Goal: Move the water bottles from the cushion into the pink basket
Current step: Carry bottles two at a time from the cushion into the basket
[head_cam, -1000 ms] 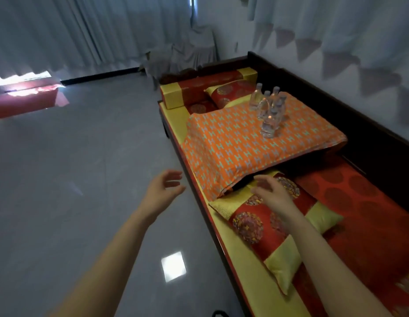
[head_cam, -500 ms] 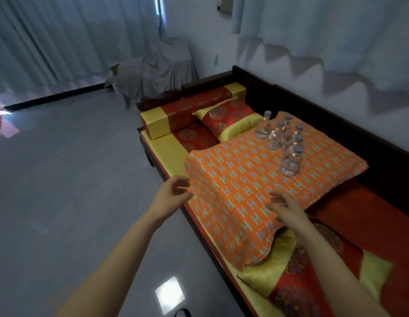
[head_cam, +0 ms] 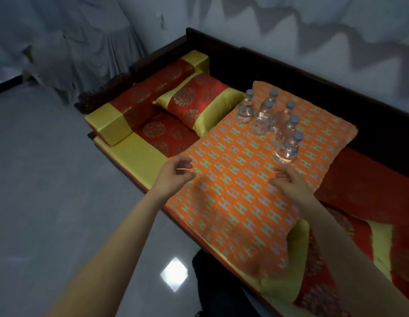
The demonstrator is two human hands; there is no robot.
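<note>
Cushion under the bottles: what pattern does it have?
The cushion is orange with rows of teal and grey H shapes, clearest in the head view.

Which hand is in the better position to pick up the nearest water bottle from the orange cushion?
The right hand. It hovers open directly before the nearest bottle on the orange cushion. The left hand, also empty, is at the cushion's left edge, farther from every bottle.

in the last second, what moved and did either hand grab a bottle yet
Both hands came forward as the person closed in. The left hand is now over the edge of the orange cushion, and the right hand is just short of the nearest water bottle. Neither holds anything. The bottles stand on the cushion as before.
</note>
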